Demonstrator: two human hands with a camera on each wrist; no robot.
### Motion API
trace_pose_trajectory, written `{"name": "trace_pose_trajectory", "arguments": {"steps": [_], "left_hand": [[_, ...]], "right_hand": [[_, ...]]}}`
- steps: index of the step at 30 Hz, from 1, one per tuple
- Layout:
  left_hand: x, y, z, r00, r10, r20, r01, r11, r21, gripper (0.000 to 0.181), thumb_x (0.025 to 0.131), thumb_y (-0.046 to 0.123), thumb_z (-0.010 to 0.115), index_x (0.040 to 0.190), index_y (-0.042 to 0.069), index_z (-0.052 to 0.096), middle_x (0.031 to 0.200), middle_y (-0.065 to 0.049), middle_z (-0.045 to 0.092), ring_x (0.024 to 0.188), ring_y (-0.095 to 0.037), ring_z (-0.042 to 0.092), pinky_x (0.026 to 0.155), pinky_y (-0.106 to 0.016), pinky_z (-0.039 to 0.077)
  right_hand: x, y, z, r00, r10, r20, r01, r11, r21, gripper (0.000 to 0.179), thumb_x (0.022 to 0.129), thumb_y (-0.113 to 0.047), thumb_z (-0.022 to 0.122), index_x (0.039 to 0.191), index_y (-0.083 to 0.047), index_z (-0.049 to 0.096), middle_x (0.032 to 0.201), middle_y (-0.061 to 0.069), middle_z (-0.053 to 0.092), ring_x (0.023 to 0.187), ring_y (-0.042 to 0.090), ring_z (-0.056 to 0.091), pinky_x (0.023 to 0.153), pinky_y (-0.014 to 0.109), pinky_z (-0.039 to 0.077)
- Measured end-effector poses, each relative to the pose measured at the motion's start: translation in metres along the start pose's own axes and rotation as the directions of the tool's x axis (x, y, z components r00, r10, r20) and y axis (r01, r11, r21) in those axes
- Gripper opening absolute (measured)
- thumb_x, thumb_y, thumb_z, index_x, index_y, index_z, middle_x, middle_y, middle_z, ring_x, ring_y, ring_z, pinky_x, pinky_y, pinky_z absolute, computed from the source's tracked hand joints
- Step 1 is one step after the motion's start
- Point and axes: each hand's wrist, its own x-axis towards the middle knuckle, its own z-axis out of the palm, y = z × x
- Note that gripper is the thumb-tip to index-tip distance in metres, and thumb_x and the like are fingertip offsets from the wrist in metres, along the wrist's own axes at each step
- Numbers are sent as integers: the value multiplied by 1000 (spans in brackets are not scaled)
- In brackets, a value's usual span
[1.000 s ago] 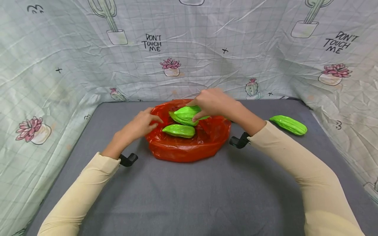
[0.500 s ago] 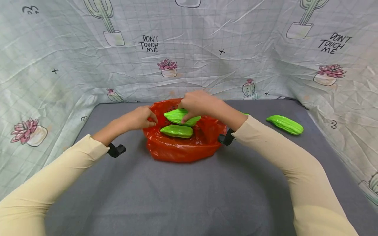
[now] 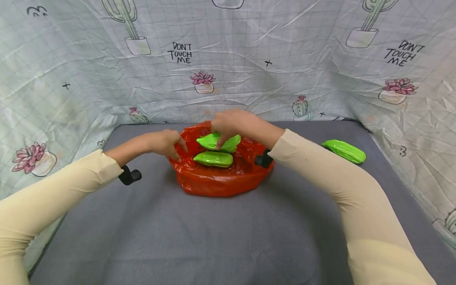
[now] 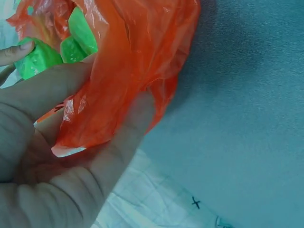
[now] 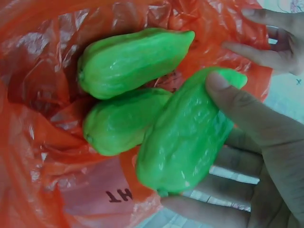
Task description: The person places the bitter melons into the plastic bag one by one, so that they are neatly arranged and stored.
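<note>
Right hand [image 3: 233, 122] grips a green chayote [image 5: 187, 135], thumb over its top and fingers curled beneath, holding it inside the mouth of the red plastic bag [image 3: 221, 180]. Left hand [image 3: 165, 143] pinches the bag's left rim. Two more chayotes [image 5: 128, 61] lie inside. The bag sits on the grey mat [image 3: 213, 237]; another chayote [image 3: 344, 151] lies well apart on the right.

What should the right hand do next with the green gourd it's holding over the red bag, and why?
Probably lower it a little and let go. The right hand holds the green gourd right over the two gourds already in the red bag, while the left hand pinches the bag's rim open. One more gourd lies on the grey mat.
</note>
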Motion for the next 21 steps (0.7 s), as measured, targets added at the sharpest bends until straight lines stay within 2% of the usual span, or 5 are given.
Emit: {"name": "trace_pose_trajectory", "arguments": {"steps": [6,8,12,16,21], "left_hand": [[0,-1,1,1000,-11,-19,12,1000,17,45,84,13,82,123,-6,68,114,-15,68,93,-22,62,77,-35,57],[0,-1,2,1000,-3,-31,4,999,33,50,83,14,84,125,-6,67,116,-17,68,98,-25,60,80,-37,57],[-2,-1,3,998,32,-50,-31,999,22,56,81,16,86,129,-3,65,119,-20,63,106,-32,56,84,-41,54],[-2,0,5,998,34,-59,-38,998,-57,44,82,13,85,120,4,66,114,-19,58,106,-33,53,79,-37,55],[-2,1,8,997,50,-65,-55,995,-80,18,84,8,81,96,7,68,97,-10,58,89,-24,53,68,-30,50]], "right_hand": [[9,1,-8,986,-43,162,27,995,97,49,91,-51,72,114,-8,70,104,5,66,76,28,72,65,33,59],[12,1,-10,972,-56,229,23,989,144,50,91,-49,73,120,-9,67,113,6,66,82,31,73,62,35,61],[20,3,-14,934,-75,350,-4,975,221,55,90,-46,75,130,-10,63,126,7,61,101,25,68,71,39,62],[27,2,-13,893,-99,440,-27,962,270,61,90,-46,76,137,-10,58,132,7,58,114,23,62,81,42,61],[32,5,-6,870,-104,483,-53,952,300,69,87,-44,79,141,-11,52,135,8,56,119,24,60,84,43,60]]}}
